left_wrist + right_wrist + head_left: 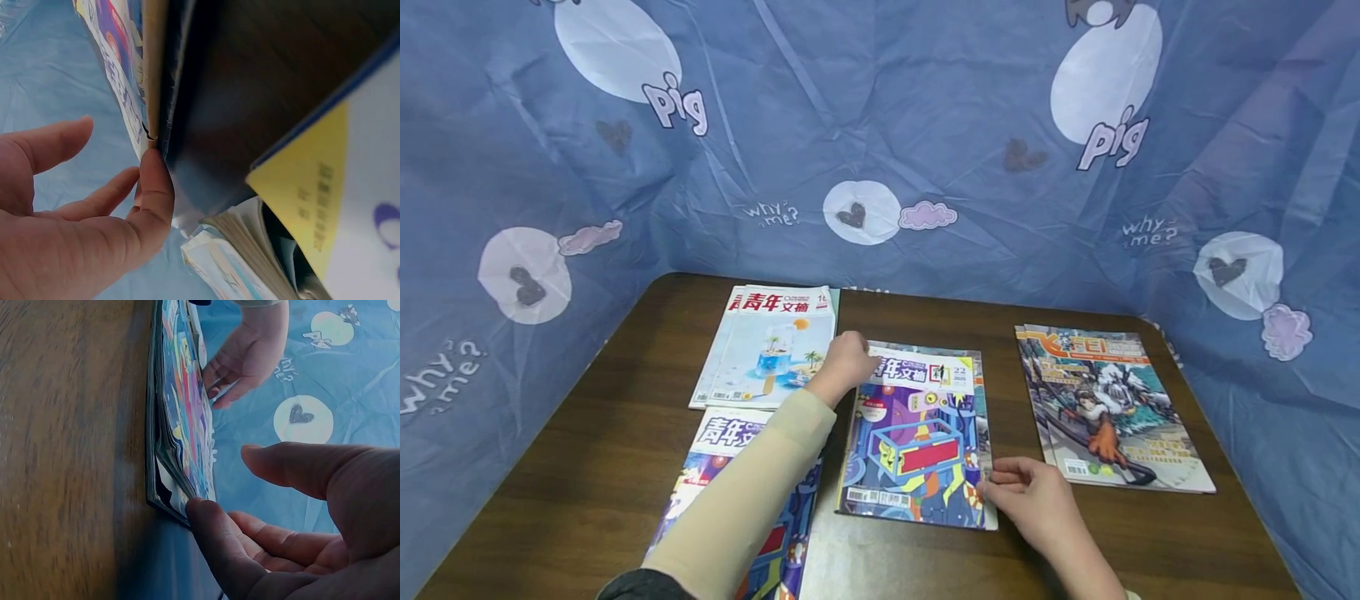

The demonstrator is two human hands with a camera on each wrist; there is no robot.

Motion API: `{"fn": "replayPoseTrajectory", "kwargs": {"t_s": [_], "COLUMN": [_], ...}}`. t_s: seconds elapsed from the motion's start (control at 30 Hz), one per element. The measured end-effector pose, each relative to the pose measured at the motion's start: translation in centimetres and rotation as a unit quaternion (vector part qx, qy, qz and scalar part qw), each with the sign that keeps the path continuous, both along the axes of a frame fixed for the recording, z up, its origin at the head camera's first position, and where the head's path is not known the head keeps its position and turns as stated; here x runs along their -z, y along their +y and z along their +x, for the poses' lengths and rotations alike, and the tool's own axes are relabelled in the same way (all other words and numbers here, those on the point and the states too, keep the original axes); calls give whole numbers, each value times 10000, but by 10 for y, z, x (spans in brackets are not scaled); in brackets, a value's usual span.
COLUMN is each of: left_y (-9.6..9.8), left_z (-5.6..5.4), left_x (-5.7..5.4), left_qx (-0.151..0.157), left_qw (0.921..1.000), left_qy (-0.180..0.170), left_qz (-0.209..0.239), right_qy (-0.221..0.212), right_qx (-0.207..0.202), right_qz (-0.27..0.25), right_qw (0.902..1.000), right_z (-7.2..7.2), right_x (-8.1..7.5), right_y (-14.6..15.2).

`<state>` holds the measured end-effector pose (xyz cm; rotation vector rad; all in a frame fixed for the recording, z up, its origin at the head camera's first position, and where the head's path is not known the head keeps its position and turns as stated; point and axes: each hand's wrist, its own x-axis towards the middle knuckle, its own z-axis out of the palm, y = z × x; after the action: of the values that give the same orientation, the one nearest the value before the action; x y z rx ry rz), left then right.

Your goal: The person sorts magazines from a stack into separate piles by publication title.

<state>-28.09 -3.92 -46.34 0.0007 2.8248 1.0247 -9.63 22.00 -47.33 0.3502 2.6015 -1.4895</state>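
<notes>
In the head view, a purple-covered magazine (917,454) lies at mid-table on top of another magazine, whose edge shows at its top and right side. My left hand (847,364) is at its upper left corner. The left wrist view shows the left fingertips against the spine edge, with the thumb held apart. At the lower right edge is my right hand (1037,504). Its index fingertip touches the page edges near the corner in the right wrist view, while the thumb (287,465) stands away from the cover.
White-covered magazines (782,350) lie at back left. In front of them, partly under the left forearm, is another purple magazine (700,475). FEI magazines (1101,408) overlap each other on the right. A blue patterned cloth (865,125) stands around the brown table (572,433).
</notes>
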Motion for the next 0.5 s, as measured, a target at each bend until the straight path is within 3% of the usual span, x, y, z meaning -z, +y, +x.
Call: {"fn": "replayPoseTrajectory", "kwargs": {"t_s": [0.5], "left_y": [-1], "left_z": [-3], "left_x": [3], "left_qx": [-105], "left_qw": [9997], "left_qy": [-182], "left_qz": [77], "right_qy": [223], "right_qx": [-124], "right_qz": [-192], "right_qw": [9995], "right_z": [6], "right_x": [1], "right_y": [-4]}}
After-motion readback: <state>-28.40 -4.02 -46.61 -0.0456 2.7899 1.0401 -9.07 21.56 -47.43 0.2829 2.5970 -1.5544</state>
